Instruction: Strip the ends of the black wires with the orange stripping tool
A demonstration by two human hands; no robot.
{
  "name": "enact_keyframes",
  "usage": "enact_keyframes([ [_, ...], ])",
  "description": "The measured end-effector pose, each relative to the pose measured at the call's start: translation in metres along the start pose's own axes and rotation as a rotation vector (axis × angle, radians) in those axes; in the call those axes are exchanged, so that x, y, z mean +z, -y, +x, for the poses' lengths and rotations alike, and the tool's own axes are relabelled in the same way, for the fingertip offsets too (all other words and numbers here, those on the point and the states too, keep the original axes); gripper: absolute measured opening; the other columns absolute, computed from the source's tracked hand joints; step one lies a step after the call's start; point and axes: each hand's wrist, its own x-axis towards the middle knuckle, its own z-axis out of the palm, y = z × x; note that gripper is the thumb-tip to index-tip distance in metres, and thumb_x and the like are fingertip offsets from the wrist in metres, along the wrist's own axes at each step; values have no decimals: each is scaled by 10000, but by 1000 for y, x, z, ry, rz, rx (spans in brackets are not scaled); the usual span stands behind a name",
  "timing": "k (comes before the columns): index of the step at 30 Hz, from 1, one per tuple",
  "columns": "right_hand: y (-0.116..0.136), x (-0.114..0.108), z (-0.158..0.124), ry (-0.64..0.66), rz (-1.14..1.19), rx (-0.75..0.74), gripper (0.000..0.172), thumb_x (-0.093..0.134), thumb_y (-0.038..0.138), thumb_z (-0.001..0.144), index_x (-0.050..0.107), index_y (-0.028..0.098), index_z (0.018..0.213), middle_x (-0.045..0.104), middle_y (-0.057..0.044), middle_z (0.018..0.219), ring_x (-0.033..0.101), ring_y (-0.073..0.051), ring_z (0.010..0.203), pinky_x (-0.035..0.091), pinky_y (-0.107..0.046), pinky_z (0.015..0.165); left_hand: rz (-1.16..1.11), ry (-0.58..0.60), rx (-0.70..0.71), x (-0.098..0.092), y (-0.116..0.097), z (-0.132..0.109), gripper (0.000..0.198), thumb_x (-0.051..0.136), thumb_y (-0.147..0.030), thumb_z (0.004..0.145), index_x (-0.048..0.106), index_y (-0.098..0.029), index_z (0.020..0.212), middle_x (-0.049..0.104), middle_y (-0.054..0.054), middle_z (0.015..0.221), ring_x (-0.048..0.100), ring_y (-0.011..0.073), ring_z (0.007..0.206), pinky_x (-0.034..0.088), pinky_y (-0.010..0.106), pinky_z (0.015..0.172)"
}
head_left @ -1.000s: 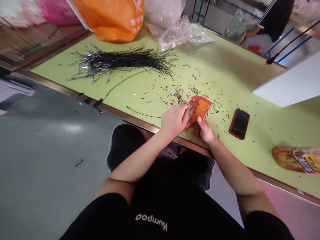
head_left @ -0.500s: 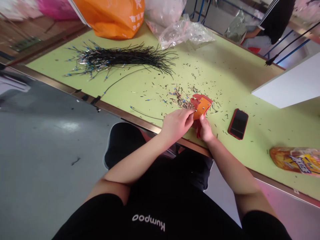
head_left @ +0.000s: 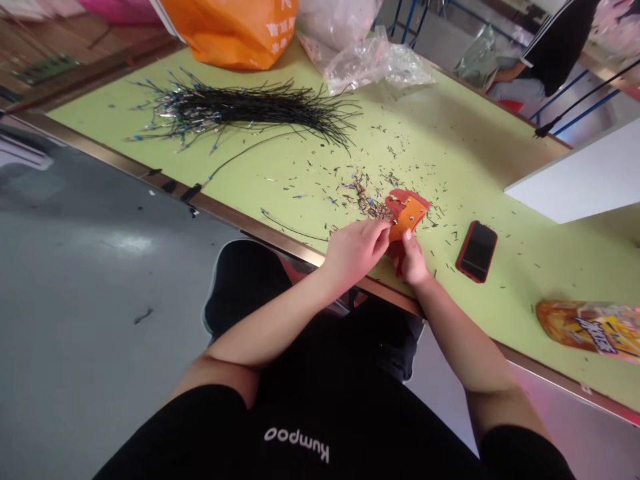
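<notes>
My right hand (head_left: 414,260) is wrapped round the handles of an orange and red wire stripper (head_left: 409,217), close to the table's front edge. My left hand (head_left: 356,252) is closed, its fingertips pinched right at the side of the stripper's jaws. A thin black wire (head_left: 295,231) with a blue end runs along the table into my left hand; its other end is hidden by the fingers. Short cut bits of wire and insulation (head_left: 367,197) lie scattered behind the tool. Further left lies a thick bundle of black wires (head_left: 260,107) with blue and metal ends.
A phone (head_left: 477,251) in a red case lies right of my hands, with a drink bottle (head_left: 585,327) on its side beyond. An orange bag (head_left: 235,33) and clear plastic bags (head_left: 370,60) stand at the back. A white panel (head_left: 575,173) rises at right. Another person (head_left: 555,53) sits across.
The view has shifted slightly. Both hands stay at the same spot, with the left fingertips still at the wire stripper's jaws.
</notes>
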Motion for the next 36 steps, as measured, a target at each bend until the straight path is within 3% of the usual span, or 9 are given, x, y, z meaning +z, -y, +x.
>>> enact_keyframes([
  [4,3,4,-2,-81,-51,-14,662,666,923,792,628,280,945,666,-67,739,748,-366,901,656,-509,678,-18,-20,37,0,-2,-1,244,500,-246,1099,737,-198,1066,817,45,888,753,178,777,498,288,664],
  [8,9,6,-6,-63,-84,-44,645,663,919,803,590,280,848,583,-25,612,731,-331,776,634,-472,610,-25,19,15,-1,-3,-1,249,496,-262,1104,735,-210,1057,812,50,878,744,175,774,497,287,660],
  [15,12,10,-9,-33,-113,-75,647,608,902,870,489,293,684,414,22,485,511,-222,500,555,-421,510,-22,0,17,-1,-8,-2,245,505,-259,1097,741,-215,1048,815,54,886,734,169,768,491,282,660],
  [18,19,10,-8,43,-11,-58,654,644,914,829,536,281,709,457,28,518,506,-196,495,563,-383,510,-85,-1,0,-6,-4,2,251,499,-276,1108,739,-210,1072,814,51,917,732,167,792,501,274,696],
  [22,33,3,-5,292,212,20,681,617,916,847,635,235,839,541,27,589,560,-180,520,603,-365,561,-254,-41,-148,-13,11,12,248,505,-311,1112,727,-209,1073,800,38,945,677,135,724,514,258,713],
  [27,35,-4,-7,522,235,137,739,595,924,856,698,196,930,646,-18,664,666,-205,588,628,-368,614,-398,-72,-226,-14,27,21,233,535,-342,1084,724,-208,1061,784,27,893,681,144,722,533,256,696],
  [31,30,-5,-9,576,230,165,734,603,910,863,710,191,971,680,-42,724,704,-228,646,646,-397,654,-349,-9,-236,-14,29,20,197,540,-279,1061,727,-219,1065,811,25,960,725,153,783,558,271,766],
  [36,32,-6,-7,536,230,165,686,633,869,878,722,195,968,677,-39,722,688,-216,646,653,-389,656,-300,64,-241,-17,30,18,199,517,-306,1089,694,-216,1096,808,12,919,732,146,744,552,263,753],
])
